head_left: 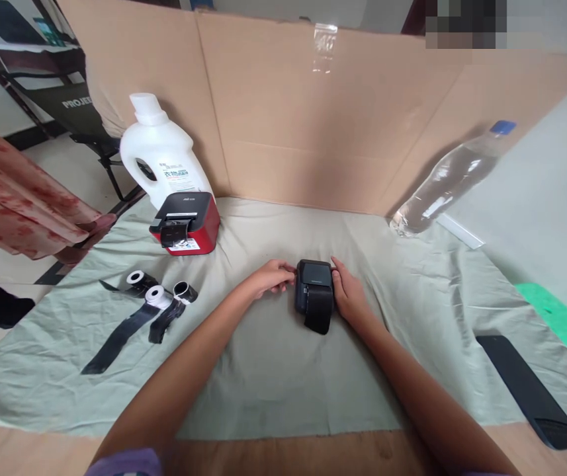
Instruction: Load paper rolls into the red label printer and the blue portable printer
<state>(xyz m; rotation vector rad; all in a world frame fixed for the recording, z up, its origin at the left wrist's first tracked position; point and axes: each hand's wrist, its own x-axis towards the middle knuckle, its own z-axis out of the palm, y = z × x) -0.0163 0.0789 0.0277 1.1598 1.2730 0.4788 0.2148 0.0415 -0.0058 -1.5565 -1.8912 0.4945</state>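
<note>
The left hand (270, 277) is touching the near-left side of a black handheld device (315, 272) with bunched fingertips, while the right hand (350, 289) is lying along its other side, thumb and fingers against the casing. The device is sitting on the cloth between the two hands; whether either hand is actually gripping it or only steadying it, I cannot tell. A wide black strip (319, 309) is hanging from its front, towards the wearer. Judging by that, the strip is already feeding out and the cover is looking closed, but the hands are working at the sides, so the handling is seeming unfinished; how much is remaining is not showing. Left of the grip, three rolls (154, 296) with dark tails are lying loose, and beyond them a red-and-black device (207, 228) is standing before a white jug (164, 149), with its own dark strip sticking out

Beneath the grip, a pale green cloth (273, 377) is wrinkling over a wooden surface (243, 456). Beyond the hands, a cardboard screen (283, 119) is rising, with a clear bottle (454, 172) leaning at its right. Well right of the grip, a dark slab (526, 387) is lying near a green pad (556, 314); far left, a folding chair (59, 99) is standing behind a floral cloth (20, 192)
</note>
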